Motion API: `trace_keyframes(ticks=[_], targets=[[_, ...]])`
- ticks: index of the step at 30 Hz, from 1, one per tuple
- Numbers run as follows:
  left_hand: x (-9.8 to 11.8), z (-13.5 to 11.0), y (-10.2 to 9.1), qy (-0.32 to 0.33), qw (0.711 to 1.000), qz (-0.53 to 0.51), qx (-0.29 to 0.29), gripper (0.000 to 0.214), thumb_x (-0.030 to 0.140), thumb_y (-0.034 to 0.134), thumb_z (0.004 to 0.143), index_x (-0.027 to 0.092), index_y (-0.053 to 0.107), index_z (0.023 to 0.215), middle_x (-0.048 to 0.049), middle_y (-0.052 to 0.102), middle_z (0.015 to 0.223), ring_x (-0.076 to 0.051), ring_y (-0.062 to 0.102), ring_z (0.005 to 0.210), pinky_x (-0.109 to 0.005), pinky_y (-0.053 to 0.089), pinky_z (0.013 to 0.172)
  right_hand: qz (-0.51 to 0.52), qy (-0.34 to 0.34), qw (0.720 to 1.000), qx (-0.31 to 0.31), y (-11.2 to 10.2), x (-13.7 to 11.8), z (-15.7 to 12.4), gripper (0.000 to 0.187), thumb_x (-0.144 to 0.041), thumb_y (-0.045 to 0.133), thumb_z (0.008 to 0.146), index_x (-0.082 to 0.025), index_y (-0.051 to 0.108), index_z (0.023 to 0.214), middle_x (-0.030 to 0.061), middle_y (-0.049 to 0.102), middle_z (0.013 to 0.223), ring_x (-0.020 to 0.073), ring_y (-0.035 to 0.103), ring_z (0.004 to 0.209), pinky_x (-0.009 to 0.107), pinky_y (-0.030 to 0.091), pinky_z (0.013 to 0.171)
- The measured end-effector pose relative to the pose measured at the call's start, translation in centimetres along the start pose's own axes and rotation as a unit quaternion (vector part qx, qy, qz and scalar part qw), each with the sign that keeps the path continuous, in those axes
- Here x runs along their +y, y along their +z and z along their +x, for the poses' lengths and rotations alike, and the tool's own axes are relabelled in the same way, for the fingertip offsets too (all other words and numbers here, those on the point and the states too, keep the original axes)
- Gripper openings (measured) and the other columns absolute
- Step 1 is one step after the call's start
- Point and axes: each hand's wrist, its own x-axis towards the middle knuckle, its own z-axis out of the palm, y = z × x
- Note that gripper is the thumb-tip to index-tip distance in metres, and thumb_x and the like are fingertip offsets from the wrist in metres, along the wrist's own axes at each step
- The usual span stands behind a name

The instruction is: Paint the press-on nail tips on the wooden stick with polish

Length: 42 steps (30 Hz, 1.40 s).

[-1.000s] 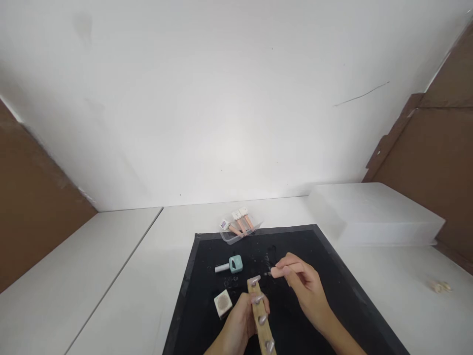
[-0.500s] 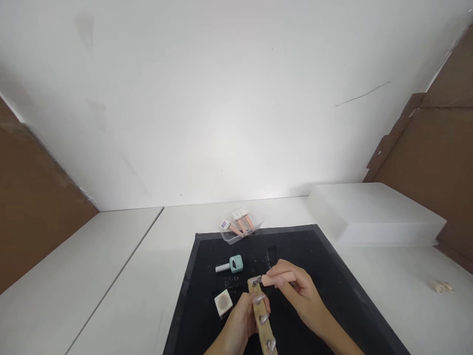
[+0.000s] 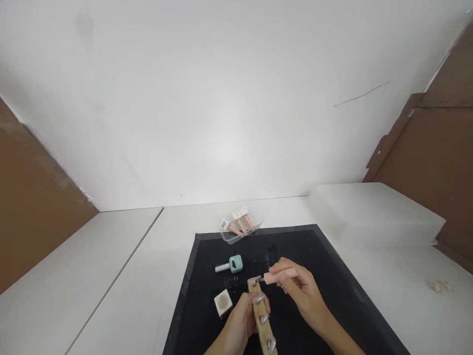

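A: Right hand first. 12 is away from the person.
B: Right hand (image 3: 301, 291) closed on a pink-handled brush (image 3: 279, 276), handle pinched, tip toward 9.
A: Left?
B: Left hand (image 3: 242, 315) wrapped round a wooden strip (image 3: 263, 329), firm hold. Strip runs roughly 11 to 5, near end cut off by the frame.
A: On it?
B: Four glossy nail-shaped pieces (image 3: 263, 319), in a row. Brush tip's at the farthest one; too small to tell if touching.
A: Around the strip's far end?
B: White squarish block (image 3: 223, 302) at 8, near the left hand. Teal bottle (image 3: 236, 264) at 10, pale stem toward 9. Both on the black mat (image 3: 303, 246).
A: Further out?
B: Clear tray (image 3: 231, 241) between 11 and 12, overlapping the mat's edge, three pink-and-white bottles (image 3: 239, 223) inside. White box (image 3: 380, 212) at 2, on the white table (image 3: 177, 227). Small pale bits (image 3: 439, 286) at 3, blurred.
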Motion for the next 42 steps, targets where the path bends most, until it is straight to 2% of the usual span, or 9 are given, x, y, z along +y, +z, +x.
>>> trace_keyframes(ticks=[7,12,15,22,28,32,35,39,42], targets=[[0.0,-0.1,-0.1,0.008,1.0,-0.01,-0.007,0.034,0.051,0.041,0.062,0.018,0.048,0.061,0.0043,0.031,0.053,-0.012,0.029,0.056,-0.026,0.021,0.057,-0.01,0.01,0.994,0.108,0.0,0.3,0.2,0.025,-0.026,0.056,0.082,-0.021,0.066,0.06,0.0042,0.067,0.07,0.0145,0.055,0.054,0.025,0.042,0.045],[0.1,-0.2,0.0,-0.002,1.0,-0.009,0.001,0.035,0.053,0.043,0.058,0.019,0.047,0.059,0.0046,0.031,0.052,-0.012,0.029,0.055,-0.026,0.022,0.057,-0.011,-0.021,0.997,0.07,0.0,-0.1,0.1,0.023,-0.026,0.056,0.083,-0.022,0.068,0.064,0.0043,0.069,0.069,0.0138,0.055,0.051,0.024,0.043,0.044],[0.3,-0.5,0.2,0.002,1.0,-0.013,0.004,0.035,0.052,0.044,0.061,0.018,0.049,0.061,0.0045,0.032,0.054,-0.012,0.031,0.057,-0.026,0.023,0.058,-0.026,-0.016,0.998,0.052,0.1,-0.4,0.1,0.022,-0.027,0.056,0.082,-0.021,0.07,0.066,0.0052,0.069,0.071,0.0141,0.055,0.051,0.025,0.043,0.044],[0.7,-0.9,0.2,-0.003,1.0,-0.007,-0.016,0.033,0.05,0.043,0.063,0.018,0.048,0.062,0.004,0.032,0.056,-0.013,0.03,0.059,-0.026,0.023,0.06,-0.01,0.006,0.993,0.115,0.0,0.4,0.2,0.025,-0.029,0.057,0.082,-0.021,0.067,0.06,0.0053,0.068,0.07,0.017,0.058,0.057,0.026,0.045,0.046],[0.8,-1.0,0.1,0.01,1.0,0.018,-0.023,0.034,0.051,0.041,0.068,0.018,0.049,0.066,0.0034,0.033,0.059,-0.014,0.033,0.061,-0.026,0.024,0.062,0.013,0.001,1.0,0.017,0.0,0.2,-0.2,0.021,-0.028,0.055,0.083,-0.022,0.07,0.07,0.0059,0.069,0.077,0.0155,0.059,0.057,0.026,0.047,0.047],[0.7,-0.9,0.0,-0.002,0.999,0.032,-0.024,0.035,0.053,0.04,0.068,0.019,0.048,0.066,0.003,0.034,0.06,-0.014,0.033,0.061,-0.026,0.024,0.061,-0.018,-0.001,1.0,-0.02,0.1,-0.3,-0.3,0.017,-0.026,0.057,0.082,-0.022,0.07,0.073,0.006,0.07,0.078,0.0181,0.062,0.065,0.029,0.05,0.058],[0.7,-0.6,-0.2,-0.019,0.999,0.036,-0.022,0.037,0.055,0.04,0.064,0.019,0.047,0.063,0.0033,0.034,0.058,-0.013,0.032,0.059,-0.027,0.023,0.06,-0.031,0.001,1.0,-0.006,0.2,-0.3,-0.1,0.02,-0.027,0.056,0.082,-0.021,0.07,0.069,0.006,0.069,0.074,0.0181,0.061,0.064,0.028,0.05,0.057],[0.4,0.0,-0.4,-0.039,0.999,0.034,-0.012,0.038,0.056,0.042,0.061,0.019,0.048,0.059,0.0041,0.033,0.054,-0.013,0.032,0.057,-0.027,0.024,0.058,-0.016,0.004,0.999,0.045,0.1,-0.1,0.2,0.025,-0.028,0.055,0.084,-0.021,0.068,0.063,0.005,0.067,0.07,0.0165,0.059,0.058,0.026,0.047,0.049],[-0.1,0.6,-0.5,-0.044,0.999,0.027,0.002,0.039,0.057,0.042,0.06,0.019,0.047,0.056,0.0045,0.032,0.051,-0.012,0.031,0.054,-0.027,0.023,0.056,0.009,-0.007,0.999,0.042,0.0,0.1,0.2,0.025,-0.029,0.054,0.084,-0.021,0.068,0.065,0.0053,0.067,0.072,0.0156,0.058,0.057,0.025,0.045,0.046]])
